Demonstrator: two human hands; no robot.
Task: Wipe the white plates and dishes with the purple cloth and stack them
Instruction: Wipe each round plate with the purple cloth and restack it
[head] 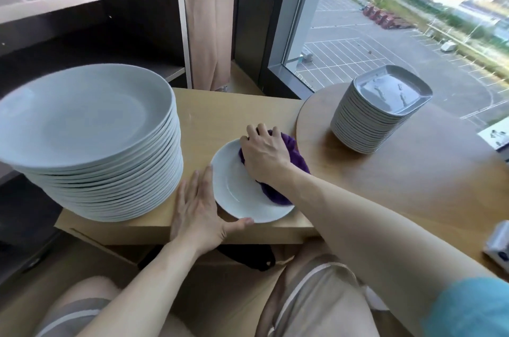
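Centrally, a white plate (239, 199) lies near the front edge of the bench (220, 113), where the right hand (264, 156) curls over the bunched purple cloth (290, 153) and presses it onto the plate's right side. The left hand (197, 210) lies flat, fingers straight along the plate's left rim, thumb touching its lower rim. A tall stack of round plates (91, 144) stands at left, a stack of square dishes (380, 113) at upper right.

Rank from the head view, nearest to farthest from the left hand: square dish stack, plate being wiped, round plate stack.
1. Plate being wiped: touching the left hand, on its right.
2. Round plate stack: close on its left.
3. Square dish stack: far off to the right.
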